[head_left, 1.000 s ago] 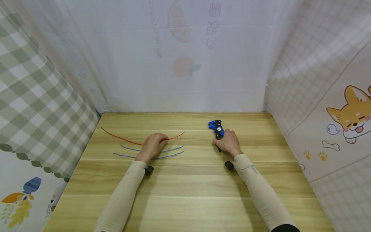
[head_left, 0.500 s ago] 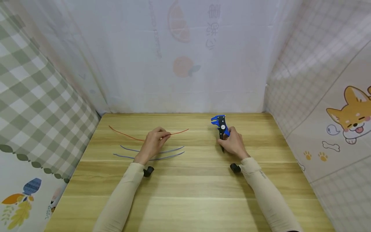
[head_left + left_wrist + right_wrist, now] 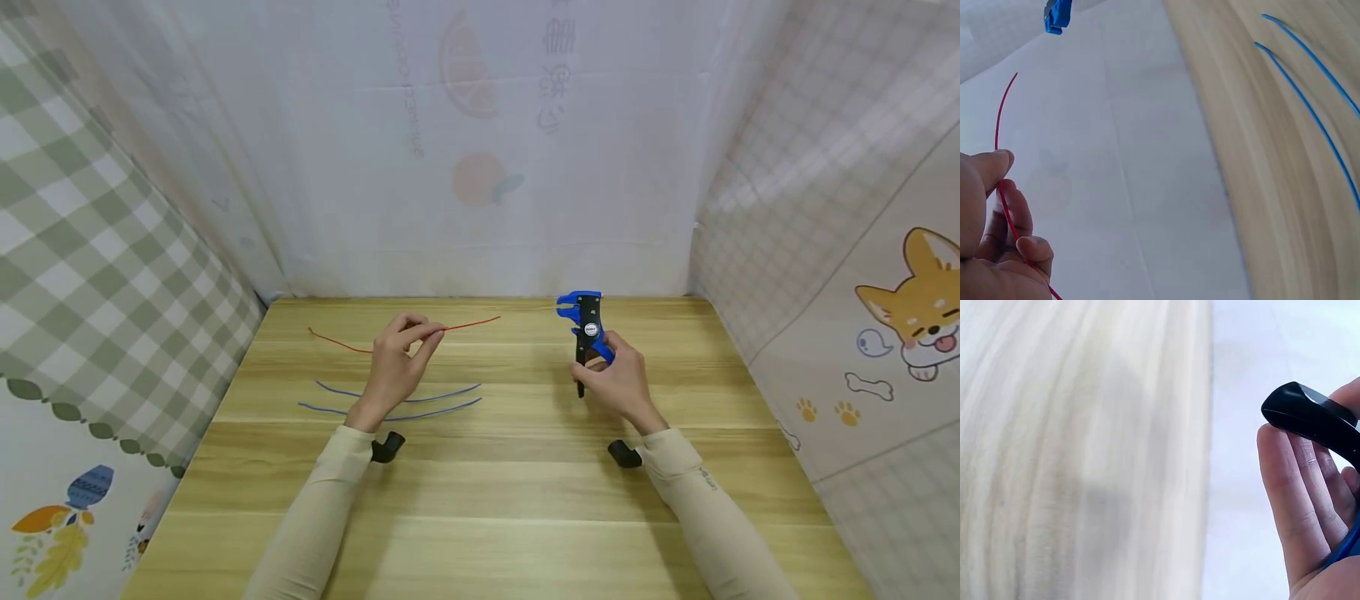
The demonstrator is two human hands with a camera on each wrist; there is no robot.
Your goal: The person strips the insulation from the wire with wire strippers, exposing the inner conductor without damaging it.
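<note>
Wooden table point(image 3: 487, 500), pale plank grain, boxed in by a white printed sheet at the back and checked cloth at the sides. Left hand point(image 3: 393, 367) pinches the red wire point(image 3: 468, 323), lifted clear of the wood. Right hand point(image 3: 618, 379) clenched round the wire stripper point(image 3: 587, 325), head upright. Two blue wires point(image 3: 450, 398) lie flat near the left wrist. The stripper's handles are mostly hidden by fingers.
</note>
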